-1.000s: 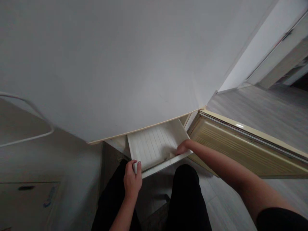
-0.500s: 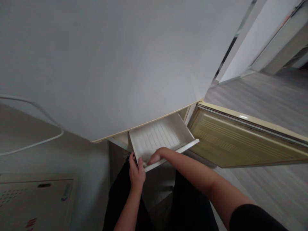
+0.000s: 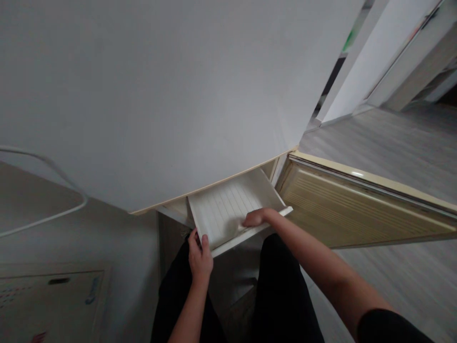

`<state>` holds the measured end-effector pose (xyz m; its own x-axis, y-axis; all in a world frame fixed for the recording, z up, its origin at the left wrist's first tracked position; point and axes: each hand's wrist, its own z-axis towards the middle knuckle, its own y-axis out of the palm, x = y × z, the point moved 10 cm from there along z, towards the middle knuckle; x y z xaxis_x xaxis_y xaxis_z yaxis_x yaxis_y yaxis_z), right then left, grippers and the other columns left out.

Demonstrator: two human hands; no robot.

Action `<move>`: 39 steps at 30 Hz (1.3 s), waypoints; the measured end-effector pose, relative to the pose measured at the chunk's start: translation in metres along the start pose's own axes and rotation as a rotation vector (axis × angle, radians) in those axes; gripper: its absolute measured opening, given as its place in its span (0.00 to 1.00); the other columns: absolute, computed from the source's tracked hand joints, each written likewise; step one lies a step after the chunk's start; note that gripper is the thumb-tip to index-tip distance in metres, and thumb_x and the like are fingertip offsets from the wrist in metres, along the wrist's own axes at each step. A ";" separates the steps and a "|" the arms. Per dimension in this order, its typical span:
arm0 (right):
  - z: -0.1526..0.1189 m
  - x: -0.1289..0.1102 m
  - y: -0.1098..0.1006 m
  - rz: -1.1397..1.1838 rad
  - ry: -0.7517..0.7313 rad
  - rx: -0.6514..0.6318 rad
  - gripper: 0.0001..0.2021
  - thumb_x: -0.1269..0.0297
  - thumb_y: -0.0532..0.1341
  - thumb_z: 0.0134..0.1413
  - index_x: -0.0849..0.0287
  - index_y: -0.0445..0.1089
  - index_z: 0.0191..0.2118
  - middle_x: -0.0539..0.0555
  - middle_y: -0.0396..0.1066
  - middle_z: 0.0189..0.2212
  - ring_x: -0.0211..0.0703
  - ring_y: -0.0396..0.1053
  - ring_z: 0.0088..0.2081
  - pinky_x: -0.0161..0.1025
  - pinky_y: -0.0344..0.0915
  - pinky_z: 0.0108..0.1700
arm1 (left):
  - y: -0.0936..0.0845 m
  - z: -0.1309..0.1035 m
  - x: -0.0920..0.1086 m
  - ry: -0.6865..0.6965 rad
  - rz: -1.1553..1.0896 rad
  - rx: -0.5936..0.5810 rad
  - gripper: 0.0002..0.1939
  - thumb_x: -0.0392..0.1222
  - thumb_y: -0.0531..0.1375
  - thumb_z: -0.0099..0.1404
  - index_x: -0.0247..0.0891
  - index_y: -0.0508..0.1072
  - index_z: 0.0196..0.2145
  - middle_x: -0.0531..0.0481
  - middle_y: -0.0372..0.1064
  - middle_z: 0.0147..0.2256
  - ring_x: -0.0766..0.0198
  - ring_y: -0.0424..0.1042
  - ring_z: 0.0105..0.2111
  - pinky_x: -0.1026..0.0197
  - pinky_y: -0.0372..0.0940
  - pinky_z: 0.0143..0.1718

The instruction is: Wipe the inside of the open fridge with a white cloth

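A white drawer (image 3: 223,200) with a ribbed floor is pulled out from under the pale edge of a large white-topped cabinet (image 3: 200,109). My left hand (image 3: 200,255) grips the drawer's front left corner, thumb on the near side and fingers around the outer wall. Inside the drawer, close to its front wall, my right hand (image 3: 255,218) is closed on a pale cloth (image 3: 241,228) pressed to the drawer floor. Only a little of the cloth shows, and it is blurred.
An open door (image 3: 357,205) with a yellowish ribbed inner panel stands out to the right of the drawer. A white cable (image 3: 64,212) hangs at the left, above a wall panel box (image 3: 50,300). My knees are below the drawer, over a grey wood-look floor (image 3: 385,138).
My right hand has moved with the cloth from the drawer's front left corner rightward along its front wall. My left hand keeps its hold on the corner. The view has shifted slightly.
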<state>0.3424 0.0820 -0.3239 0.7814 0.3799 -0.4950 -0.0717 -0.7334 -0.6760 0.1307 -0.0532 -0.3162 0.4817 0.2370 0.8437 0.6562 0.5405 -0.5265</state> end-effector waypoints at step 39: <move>-0.069 -0.141 0.096 -0.126 -0.299 1.022 0.17 0.61 0.56 0.67 0.59 0.71 0.57 0.60 0.70 0.55 0.53 0.61 0.59 0.52 0.54 0.65 | -0.007 0.001 -0.025 -0.062 -0.338 0.099 0.30 0.64 0.46 0.71 0.38 0.65 0.55 0.36 0.70 0.53 0.53 0.72 0.51 0.48 0.67 0.55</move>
<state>0.2683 -0.0807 -0.2813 0.6458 0.6444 -0.4096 -0.5946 0.0878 -0.7992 0.1137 -0.0623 -0.3333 0.2088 0.0789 0.9748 0.7117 0.6714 -0.2068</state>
